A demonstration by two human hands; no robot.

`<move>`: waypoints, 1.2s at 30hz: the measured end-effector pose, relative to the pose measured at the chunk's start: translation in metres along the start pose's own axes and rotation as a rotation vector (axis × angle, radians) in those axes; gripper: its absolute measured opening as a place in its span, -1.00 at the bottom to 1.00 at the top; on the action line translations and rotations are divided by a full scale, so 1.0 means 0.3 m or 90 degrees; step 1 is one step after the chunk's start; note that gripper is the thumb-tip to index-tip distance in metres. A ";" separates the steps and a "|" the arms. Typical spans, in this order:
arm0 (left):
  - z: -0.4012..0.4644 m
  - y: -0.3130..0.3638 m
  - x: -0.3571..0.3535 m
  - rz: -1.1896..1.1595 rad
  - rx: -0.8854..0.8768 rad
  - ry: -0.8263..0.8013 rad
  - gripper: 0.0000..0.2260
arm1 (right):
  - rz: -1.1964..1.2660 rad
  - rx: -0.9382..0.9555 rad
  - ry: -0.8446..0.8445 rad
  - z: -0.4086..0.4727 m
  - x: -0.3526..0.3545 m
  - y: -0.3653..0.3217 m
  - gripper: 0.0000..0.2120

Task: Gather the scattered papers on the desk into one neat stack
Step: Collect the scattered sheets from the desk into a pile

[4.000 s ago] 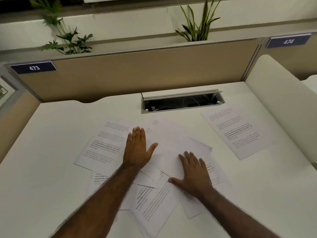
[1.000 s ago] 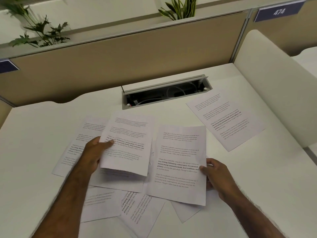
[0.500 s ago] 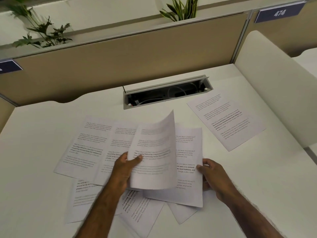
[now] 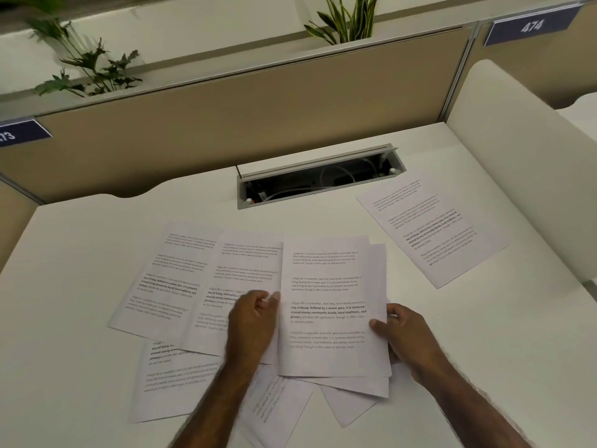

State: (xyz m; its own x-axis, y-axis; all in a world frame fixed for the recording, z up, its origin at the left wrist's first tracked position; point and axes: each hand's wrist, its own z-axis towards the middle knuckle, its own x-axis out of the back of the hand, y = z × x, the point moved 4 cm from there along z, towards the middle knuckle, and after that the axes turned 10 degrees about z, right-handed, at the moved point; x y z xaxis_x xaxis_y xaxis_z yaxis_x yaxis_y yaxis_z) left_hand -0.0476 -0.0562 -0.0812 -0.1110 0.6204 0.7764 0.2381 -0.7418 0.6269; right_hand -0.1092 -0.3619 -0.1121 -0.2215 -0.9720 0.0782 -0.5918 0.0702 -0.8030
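Observation:
Several printed white sheets lie scattered on the white desk. A small pile of two sheets sits in the middle, not squared up. My left hand pinches the left edge of the top sheet. My right hand holds the pile's right edge, thumb on top. Two more sheets fan out to the left, one lies lower left, and corners of others stick out under the pile. A single sheet lies apart at the right.
An open cable tray is set into the desk behind the papers. A beige partition with plants closes the back. A white curved divider borders the right side, close to the single sheet.
My left hand has carried the lifted sheet to the right and laid it flat on the sheet held by my right hand. The right hand has stayed in place.

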 end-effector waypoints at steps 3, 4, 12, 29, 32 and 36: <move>0.103 -0.070 0.102 0.157 0.005 0.122 -0.67 | -0.003 0.001 0.001 0.006 0.004 0.003 -0.87; 0.138 -0.100 0.130 0.203 0.045 0.130 -0.54 | -0.004 0.001 0.001 0.008 0.004 0.003 -0.86; 0.296 -0.258 0.239 0.255 0.222 0.010 -0.20 | -0.005 -0.003 -0.005 0.009 0.000 -0.001 -0.83; 0.259 -0.204 0.385 -0.216 0.157 -0.017 -0.79 | 0.003 -0.012 -0.003 -0.008 -0.002 -0.017 -0.82; 0.242 -0.162 0.434 -0.326 0.149 -0.044 -0.79 | 0.001 -0.012 -0.008 -0.007 -0.004 -0.017 -0.82; 0.189 -0.074 0.370 -0.409 0.134 -0.149 -0.68 | 0.011 -0.018 -0.026 -0.007 -0.015 -0.016 -0.78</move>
State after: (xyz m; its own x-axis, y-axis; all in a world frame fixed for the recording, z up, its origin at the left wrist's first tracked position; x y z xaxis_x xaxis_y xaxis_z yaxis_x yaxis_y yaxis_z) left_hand -0.0104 0.0435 -0.0126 -0.0876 0.9742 0.2079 0.3794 -0.1603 0.9112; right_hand -0.1070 -0.3575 -0.1073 -0.2005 -0.9789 0.0397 -0.6094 0.0929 -0.7874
